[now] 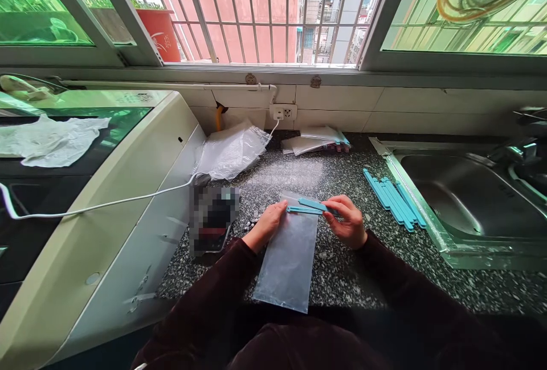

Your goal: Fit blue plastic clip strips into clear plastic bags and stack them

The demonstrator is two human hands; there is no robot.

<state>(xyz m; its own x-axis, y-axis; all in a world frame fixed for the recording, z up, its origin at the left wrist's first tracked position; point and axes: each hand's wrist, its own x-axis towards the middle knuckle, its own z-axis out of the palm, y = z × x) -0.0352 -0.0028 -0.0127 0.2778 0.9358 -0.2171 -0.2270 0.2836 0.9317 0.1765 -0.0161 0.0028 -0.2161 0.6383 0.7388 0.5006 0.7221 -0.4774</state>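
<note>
Over the speckled countertop, my left hand (269, 224) pinches the upper edge of a clear plastic bag (287, 270), which hangs down towards me. My right hand (347, 223) is closed on the right ends of a few flat light-blue strips (311, 204). These strips lie across the top of the bag, and their left ends reach my left fingertips. Whether any strip is inside the bag, I cannot tell. To the right of my right hand, several more light-blue strips (388, 202) lie side by side on the counter.
A pile of clear bags (235, 152) lies at the back left, and bags with blue ends (316, 141) are stacked by the wall. A blurred-out dark object (213, 216) sits left. A white cable (141, 196) crosses the cream appliance (123, 187). The metal sink (453, 187) is right.
</note>
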